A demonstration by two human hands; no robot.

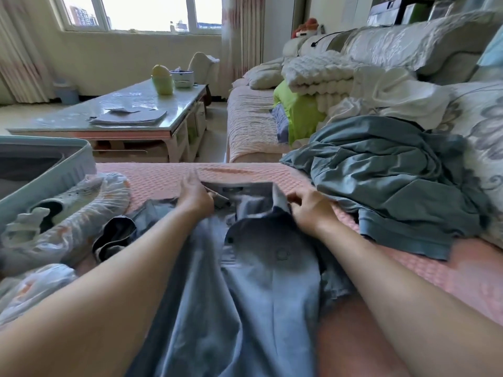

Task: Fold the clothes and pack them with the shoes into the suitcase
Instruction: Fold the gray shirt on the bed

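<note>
As the blue shirt [245, 281] at frame centre wants squaring before folding, left grip [194, 198] and right grip [313, 210] each pinch its collar [239, 187].

window [141, 12]: daylight | curtains [242, 31] | glass-topped coffee table [152, 104] | sofa [408, 50], pink cover [253, 126]

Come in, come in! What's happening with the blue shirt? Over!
Left grip, right grip holding blue shirt collar. Not folded yet. Teal garment crowds right side.
</note>
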